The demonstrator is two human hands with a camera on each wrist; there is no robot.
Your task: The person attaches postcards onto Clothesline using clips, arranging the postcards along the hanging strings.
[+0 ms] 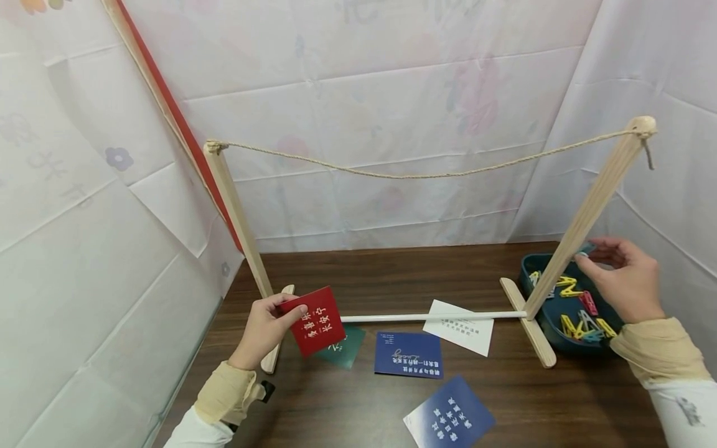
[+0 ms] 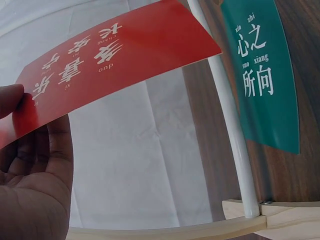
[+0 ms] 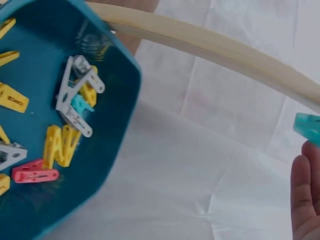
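Both hands are bare. The left hand (image 1: 267, 330) comes out of a beige ribbed cuff over a white sleeve, with a small black strap piece at the wrist. The right hand (image 1: 627, 280) has the same beige cuff; its white sleeve bears a faint grey print.

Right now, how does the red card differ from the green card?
The red card is pinched in the left hand and raised off the table; the green card lies flat on the table, partly hidden behind the red card in the head view. Colour differs: red against dark green. Both carry white printed characters.
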